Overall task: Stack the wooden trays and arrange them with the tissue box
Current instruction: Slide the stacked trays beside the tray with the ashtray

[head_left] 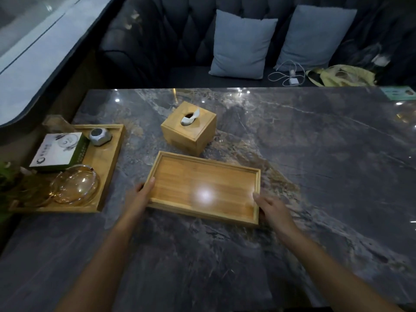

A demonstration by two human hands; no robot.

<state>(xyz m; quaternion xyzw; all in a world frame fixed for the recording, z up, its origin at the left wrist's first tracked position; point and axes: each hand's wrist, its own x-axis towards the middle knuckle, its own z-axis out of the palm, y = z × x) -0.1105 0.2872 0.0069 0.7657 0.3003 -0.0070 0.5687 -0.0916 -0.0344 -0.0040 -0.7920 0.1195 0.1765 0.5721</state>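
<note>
An empty wooden tray (203, 174) lies slightly turned in the middle of the dark marble table (315, 165). My left hand (140, 194) grips its left short edge, thumb over the rim. My right hand (270, 209) holds its right near corner, fingers at the rim. Just behind the tray stands a cube-shaped wooden tissue box (190, 129) with a white tissue sticking out of its top hole. A second, larger wooden tray (105, 176) sits at the table's left edge, loaded with items.
The left tray holds a white-and-green box (59, 150), a grey metal object (100, 136) and a glass bowl (75, 184). Green leaves (6, 176) show at the far left. Behind the table a dark sofa carries two grey cushions (242, 45), a white cable and a yellow bag.
</note>
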